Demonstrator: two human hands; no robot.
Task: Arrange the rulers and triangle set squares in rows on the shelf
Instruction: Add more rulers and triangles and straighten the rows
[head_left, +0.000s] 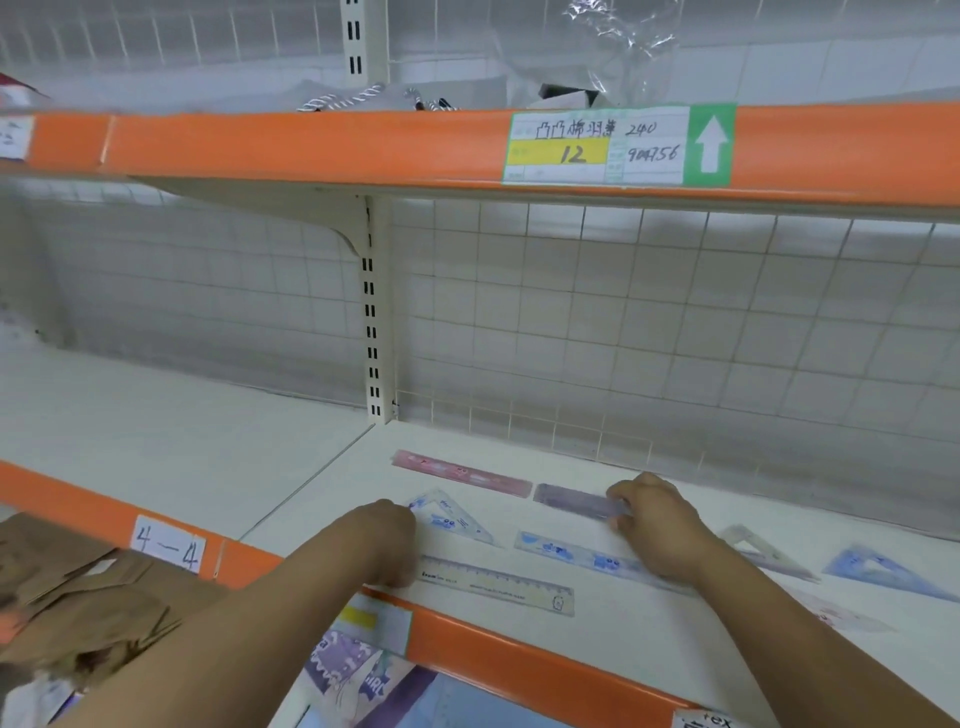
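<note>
On the white shelf (597, 644) a pink ruler (460, 472) lies at the back, with a purple ruler (574, 500) end to end on its right. My right hand (657, 525) pinches the purple ruler's right end. My left hand (384, 540) touches the left corner of a clear blue triangle set square (454, 518). A blue ruler (571, 553) lies in front of the purple one, and a pale ruler (498, 584) nearest the front edge. More set squares, one clear (763, 551) and one blue (883, 569), lie to the right.
An orange-edged upper shelf (363, 145) overhangs the working shelf. A wire grid (649, 332) backs it, with a slotted upright post (371, 322). Brown paper bags (88, 597) sit at lower left. Printed packets (353, 670) show on the shelf below.
</note>
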